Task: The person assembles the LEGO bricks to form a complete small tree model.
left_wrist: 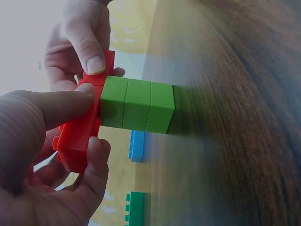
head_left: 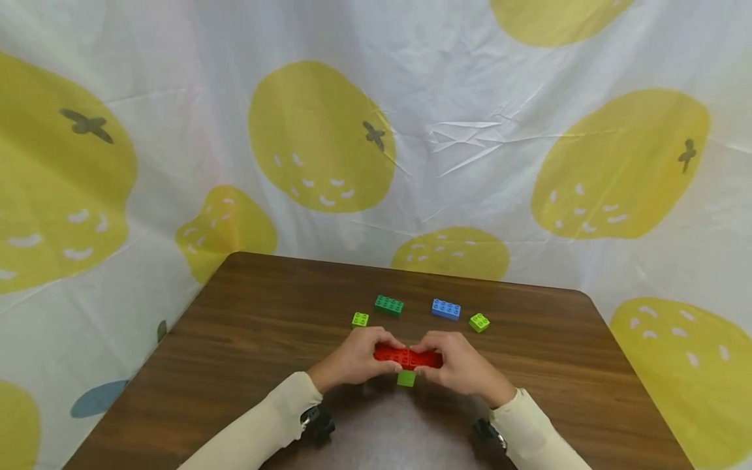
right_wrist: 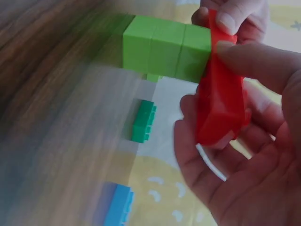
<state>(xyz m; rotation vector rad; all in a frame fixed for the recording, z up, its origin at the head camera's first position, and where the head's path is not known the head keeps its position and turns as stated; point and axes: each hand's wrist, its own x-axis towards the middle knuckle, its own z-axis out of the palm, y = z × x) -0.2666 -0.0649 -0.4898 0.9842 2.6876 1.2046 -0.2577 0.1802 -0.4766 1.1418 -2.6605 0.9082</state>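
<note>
The left hand (head_left: 355, 361) grips the left end of the red brick (head_left: 407, 356), and the right hand (head_left: 458, 365) grips its right end, fingers hiding both ends. A lime stack (head_left: 406, 378) stands under it on the table (head_left: 247, 326). Beyond lie a small lime block (head_left: 360, 320), green brick (head_left: 389, 305), blue brick (head_left: 446, 309) and another lime block (head_left: 479, 322).

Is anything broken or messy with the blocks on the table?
Nothing stands out. Both hands, left hand and right hand, grip the red brick, which sits on a stack of lime-green blocks. The loose green brick, blue brick and two small lime ones lie flat and whole on the table.
</note>
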